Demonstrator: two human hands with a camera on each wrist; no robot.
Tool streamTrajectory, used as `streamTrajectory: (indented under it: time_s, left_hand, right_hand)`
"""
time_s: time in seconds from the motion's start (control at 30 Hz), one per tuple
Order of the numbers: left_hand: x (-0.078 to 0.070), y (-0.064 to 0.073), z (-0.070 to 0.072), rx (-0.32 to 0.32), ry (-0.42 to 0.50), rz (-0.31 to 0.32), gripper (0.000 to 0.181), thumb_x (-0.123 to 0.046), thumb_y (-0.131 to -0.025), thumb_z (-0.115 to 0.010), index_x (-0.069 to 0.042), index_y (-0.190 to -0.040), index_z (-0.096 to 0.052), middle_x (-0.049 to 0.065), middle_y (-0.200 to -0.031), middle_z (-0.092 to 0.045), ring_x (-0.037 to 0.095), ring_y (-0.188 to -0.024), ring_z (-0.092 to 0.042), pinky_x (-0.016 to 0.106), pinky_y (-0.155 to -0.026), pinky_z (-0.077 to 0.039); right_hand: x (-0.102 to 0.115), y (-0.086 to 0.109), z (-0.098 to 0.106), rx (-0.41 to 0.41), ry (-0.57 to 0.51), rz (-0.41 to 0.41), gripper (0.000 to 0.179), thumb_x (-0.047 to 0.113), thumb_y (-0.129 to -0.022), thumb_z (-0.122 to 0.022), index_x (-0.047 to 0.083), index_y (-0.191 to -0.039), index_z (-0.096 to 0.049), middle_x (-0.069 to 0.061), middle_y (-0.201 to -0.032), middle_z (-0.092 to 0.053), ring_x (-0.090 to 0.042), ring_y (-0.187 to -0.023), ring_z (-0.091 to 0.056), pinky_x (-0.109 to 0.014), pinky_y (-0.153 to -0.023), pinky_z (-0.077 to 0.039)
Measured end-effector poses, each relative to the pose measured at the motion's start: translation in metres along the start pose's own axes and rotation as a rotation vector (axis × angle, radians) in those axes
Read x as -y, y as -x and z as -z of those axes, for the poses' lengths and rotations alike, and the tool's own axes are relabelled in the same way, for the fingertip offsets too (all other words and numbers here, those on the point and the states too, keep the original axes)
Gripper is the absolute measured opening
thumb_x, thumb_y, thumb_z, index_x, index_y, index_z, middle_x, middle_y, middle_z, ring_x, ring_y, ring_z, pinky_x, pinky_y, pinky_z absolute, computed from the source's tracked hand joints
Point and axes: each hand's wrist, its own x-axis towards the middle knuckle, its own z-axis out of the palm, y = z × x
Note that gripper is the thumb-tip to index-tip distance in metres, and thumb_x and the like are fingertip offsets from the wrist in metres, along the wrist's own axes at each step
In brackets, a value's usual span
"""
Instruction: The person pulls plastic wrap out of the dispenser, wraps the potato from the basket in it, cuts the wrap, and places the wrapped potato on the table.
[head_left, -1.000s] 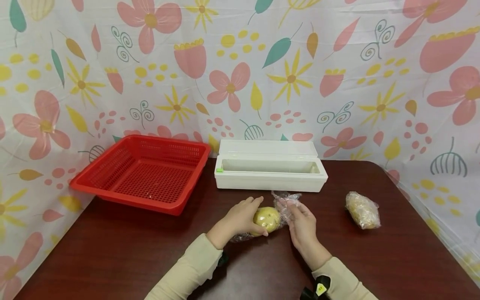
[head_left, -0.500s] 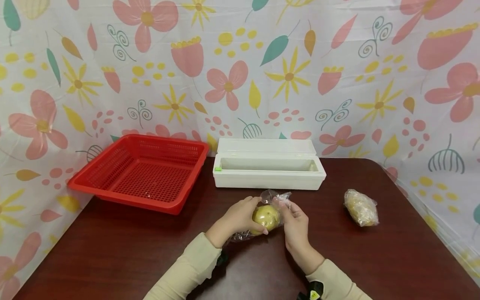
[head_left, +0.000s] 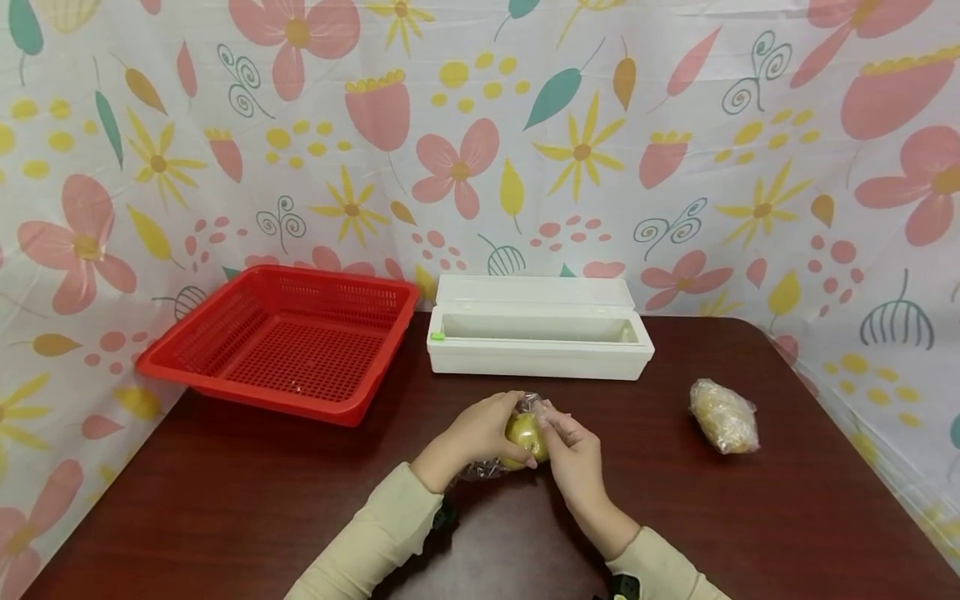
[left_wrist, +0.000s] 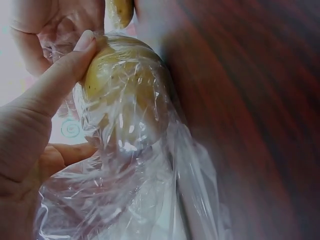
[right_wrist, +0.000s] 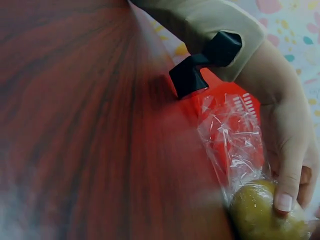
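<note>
A yellow potato (head_left: 525, 435) lies partly covered in clear cling film (left_wrist: 125, 200) on the dark table. My left hand (head_left: 478, 431) grips it from the left, thumb at the near side and fingers over the far side. From the right, my right hand (head_left: 579, 462) pinches a gathered edge of the film and holds it against the potato's right end. In the left wrist view the film clings to the potato's surface, and a loose crumpled tail hangs from it. The left wrist view shows only part of the right hand, behind the potato.
Another potato (head_left: 723, 417), wrapped in film, lies on the right of the table (head_left: 810, 508). Behind the hands stands a long white box (head_left: 540, 361) with its lid up and a green piece at its left corner. A red plastic basket (head_left: 352, 408) sits at the back left.
My right hand has moved left, bringing the gathered film from beside the potato onto its right end. My left hand keeps its grip in nearly the same place.
</note>
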Motion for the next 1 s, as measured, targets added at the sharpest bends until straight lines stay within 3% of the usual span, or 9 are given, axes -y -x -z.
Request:
streamTrajectory:
  time_s: [0.1,0.2,0.27,0.4,0.5,0.6,0.7,0.8,1.0]
  left_hand:
    - [0.001,-0.001,0.0,0.0,0.001,-0.005,0.078,-0.038,-0.063,-0.087,-0.007,-0.126,-0.052,0.005,-0.115,-0.062,0.015,-0.098,-0.058,0.026,-0.082,-0.049]
    - [0.001,-0.001,0.001,0.012,0.013,-0.001,0.076,-0.037,-0.063,-0.087,-0.007,-0.125,-0.053,0.004,-0.115,-0.061,0.015,-0.098,-0.058,0.026,-0.081,-0.048]
    - [0.001,-0.001,0.002,0.023,0.025,0.005,0.078,-0.037,-0.064,-0.087,-0.006,-0.126,-0.053,0.005,-0.117,-0.061,0.016,-0.103,-0.058,0.027,-0.086,-0.048]
    - [0.001,-0.001,0.003,0.039,0.041,0.006,0.079,-0.036,-0.064,-0.087,-0.005,-0.128,-0.053,0.006,-0.121,-0.061,0.017,-0.11,-0.057,0.028,-0.094,-0.046]
    - [0.001,-0.001,0.002,0.049,0.056,-0.003,0.072,-0.034,-0.064,-0.088,-0.006,-0.123,-0.056,0.005,-0.12,-0.061,0.016,-0.108,-0.058,0.026,-0.092,-0.046]
    - [0.002,0.0,0.002,0.062,0.069,-0.004,0.068,-0.033,-0.065,-0.087,-0.007,-0.12,-0.058,0.005,-0.118,-0.061,0.015,-0.106,-0.058,0.024,-0.09,-0.046]
    - [0.002,0.0,0.002,0.072,0.072,-0.007,0.067,-0.033,-0.065,-0.087,-0.006,-0.12,-0.059,0.005,-0.117,-0.061,0.014,-0.104,-0.058,0.024,-0.089,-0.046]
    - [0.003,0.0,0.002,0.076,0.062,-0.016,0.067,-0.034,-0.066,-0.087,-0.007,-0.12,-0.059,0.005,-0.115,-0.061,0.014,-0.103,-0.058,0.023,-0.088,-0.046]
    - [0.003,0.001,0.005,0.08,0.052,-0.025,0.065,-0.034,-0.066,-0.087,-0.006,-0.118,-0.059,0.004,-0.112,-0.062,0.013,-0.099,-0.058,0.022,-0.085,-0.047]
  right_hand:
    - [0.002,-0.002,0.004,0.072,0.15,0.095,0.025,-0.002,-0.09,-0.057,-0.003,-0.113,-0.067,-0.016,-0.118,-0.064,-0.019,-0.124,-0.052,-0.032,-0.111,-0.029]
    - [0.006,-0.004,0.009,0.137,0.29,0.175,0.024,0.001,-0.091,-0.055,-0.001,-0.11,-0.069,-0.018,-0.119,-0.064,-0.031,-0.123,-0.053,-0.044,-0.107,-0.035]
    - [0.01,-0.006,0.013,0.183,0.344,0.175,0.028,0.005,-0.094,-0.048,0.0,-0.111,-0.07,-0.017,-0.122,-0.062,-0.033,-0.123,-0.053,-0.048,-0.104,-0.038]
    - [0.019,-0.011,0.02,0.241,0.348,0.072,0.037,0.01,-0.097,-0.037,0.003,-0.111,-0.07,-0.014,-0.122,-0.063,-0.026,-0.119,-0.056,-0.04,-0.101,-0.042]
    - [0.022,-0.017,0.026,0.278,0.297,0.0,0.031,0.009,-0.097,-0.043,0.001,-0.11,-0.07,-0.015,-0.115,-0.067,-0.016,-0.094,-0.064,-0.029,-0.081,-0.05]
    - [0.022,-0.023,0.033,0.33,0.242,-0.017,0.024,0.005,-0.094,-0.052,-0.002,-0.109,-0.069,-0.017,-0.112,-0.067,-0.001,-0.083,-0.057,-0.02,-0.068,-0.048]
    - [0.019,-0.028,0.04,0.395,0.204,0.019,0.023,-0.001,-0.092,-0.054,-0.006,-0.11,-0.067,-0.02,-0.114,-0.066,0.006,-0.092,-0.056,-0.018,-0.074,-0.049]
    - [0.015,-0.032,0.046,0.455,0.201,0.069,0.025,-0.006,-0.088,-0.055,-0.008,-0.111,-0.066,-0.024,-0.112,-0.065,0.002,-0.095,-0.059,-0.02,-0.074,-0.05]
    - [0.012,-0.036,0.049,0.528,0.321,0.18,0.029,-0.005,-0.085,-0.062,-0.004,-0.113,-0.066,-0.02,-0.114,-0.066,-0.024,-0.105,-0.061,-0.022,-0.076,-0.051]
